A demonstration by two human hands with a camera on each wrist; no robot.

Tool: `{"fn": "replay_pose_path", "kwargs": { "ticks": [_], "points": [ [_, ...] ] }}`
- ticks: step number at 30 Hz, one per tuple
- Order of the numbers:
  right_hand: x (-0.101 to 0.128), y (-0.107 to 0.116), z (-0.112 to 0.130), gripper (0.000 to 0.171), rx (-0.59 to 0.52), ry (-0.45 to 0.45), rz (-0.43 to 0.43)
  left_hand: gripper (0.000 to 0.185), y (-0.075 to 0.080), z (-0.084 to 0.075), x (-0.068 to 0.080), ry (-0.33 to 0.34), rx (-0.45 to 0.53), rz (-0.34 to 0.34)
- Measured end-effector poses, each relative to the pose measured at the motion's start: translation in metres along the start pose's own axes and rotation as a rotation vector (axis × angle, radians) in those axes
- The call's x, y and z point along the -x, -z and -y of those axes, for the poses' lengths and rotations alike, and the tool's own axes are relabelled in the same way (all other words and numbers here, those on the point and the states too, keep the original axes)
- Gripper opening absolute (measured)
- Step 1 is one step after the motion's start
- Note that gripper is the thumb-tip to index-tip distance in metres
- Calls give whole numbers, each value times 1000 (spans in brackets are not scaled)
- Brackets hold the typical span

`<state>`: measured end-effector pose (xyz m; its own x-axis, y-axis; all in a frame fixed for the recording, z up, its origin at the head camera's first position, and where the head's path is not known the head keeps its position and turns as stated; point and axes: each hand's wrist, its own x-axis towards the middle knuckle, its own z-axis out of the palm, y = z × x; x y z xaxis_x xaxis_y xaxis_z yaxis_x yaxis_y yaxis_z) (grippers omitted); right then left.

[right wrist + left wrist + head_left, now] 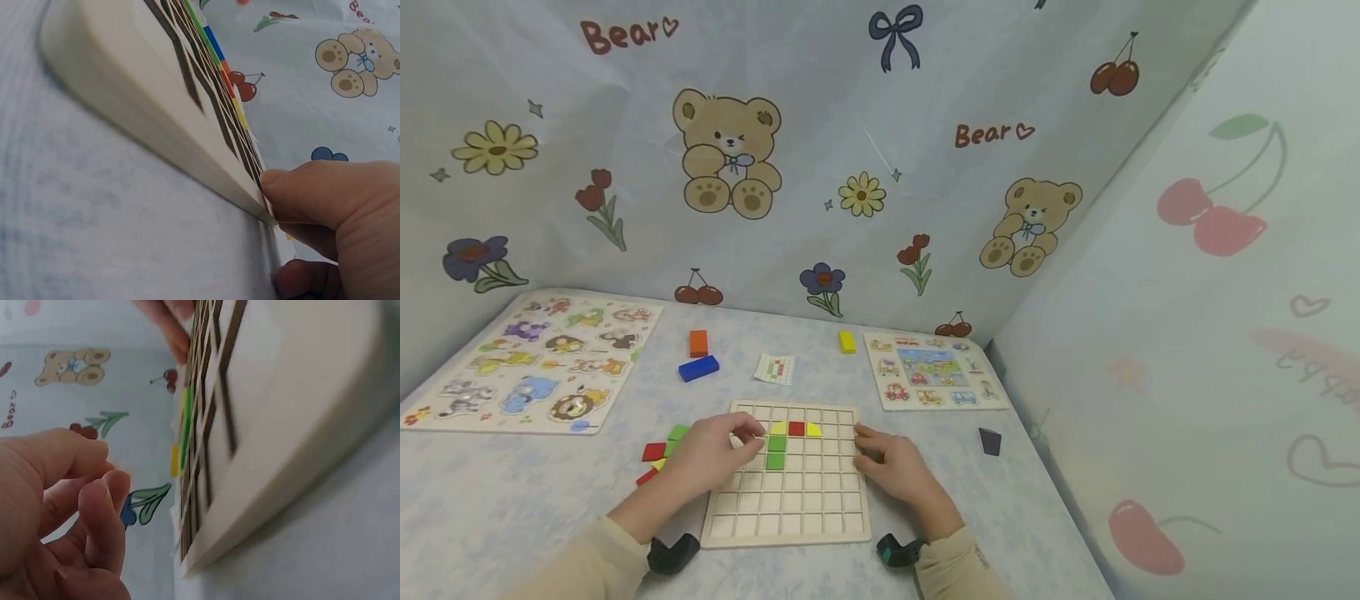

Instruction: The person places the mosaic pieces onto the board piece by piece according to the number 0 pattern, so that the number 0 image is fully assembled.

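A: The left hand (711,457) lies over the left part of a wooden grid board (790,508), fingers loosely curled with the tips near the top rows. The left wrist view shows the fingers (100,512) bent and close together; whether they pinch a tile I cannot tell.

B: And the right hand?

A: The right hand (895,468) rests at the board's right edge. In the right wrist view its thumb (312,187) presses against the rim while a finger curls beneath, so it grips the edge.

B: Where is the board?

A: Flat on the table (512,500), straight ahead of the person, between both hands. Its upper rows hold a red tile (796,428), yellow pieces (813,430) beside it, and green tiles (776,452) below.

B: What else is around?

A: Loose red and green tiles (658,454) lie just left of the board. Farther back sit an orange block (698,342), a blue block (698,368), a yellow block (847,341) and a small pattern card (775,368). An animal puzzle (527,362) lies far left, a vehicle puzzle (931,369) to the right, and a dark piece (990,441) near the right wall.
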<state>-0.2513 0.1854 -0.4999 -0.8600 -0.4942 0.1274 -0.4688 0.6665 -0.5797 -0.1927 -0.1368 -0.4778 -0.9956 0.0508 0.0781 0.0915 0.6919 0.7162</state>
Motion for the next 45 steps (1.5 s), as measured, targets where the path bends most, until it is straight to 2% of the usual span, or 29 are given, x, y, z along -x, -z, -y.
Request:
{"fn": "replay_pose_path", "kwargs": {
  "ticks": [4,7,11,15,25,33,41,45],
  "points": [
    [0,-2,0,40,-7,-6,2,21,30,10,2,32,-93,-52],
    [-1,-2,0,40,-16,-6,-1,29,50,24,2,91,-185,-77],
    [-1,-3,-2,40,-12,-4,-1,37,65,47,2,180,-240,-57],
    [-2,-4,-5,41,-6,6,1,39,68,61,-1,226,-243,-6],
    [-1,-2,-4,41,-20,3,-7,38,67,68,-7,199,-236,55],
    [-1,-2,-1,42,-31,-10,14,37,67,75,-6,195,-158,47],
    [-2,-2,0,43,-31,-15,14,35,68,74,-4,227,-149,48],
    [-2,-2,0,42,-32,-13,12,37,69,74,-3,239,-176,58]
  ]
}}
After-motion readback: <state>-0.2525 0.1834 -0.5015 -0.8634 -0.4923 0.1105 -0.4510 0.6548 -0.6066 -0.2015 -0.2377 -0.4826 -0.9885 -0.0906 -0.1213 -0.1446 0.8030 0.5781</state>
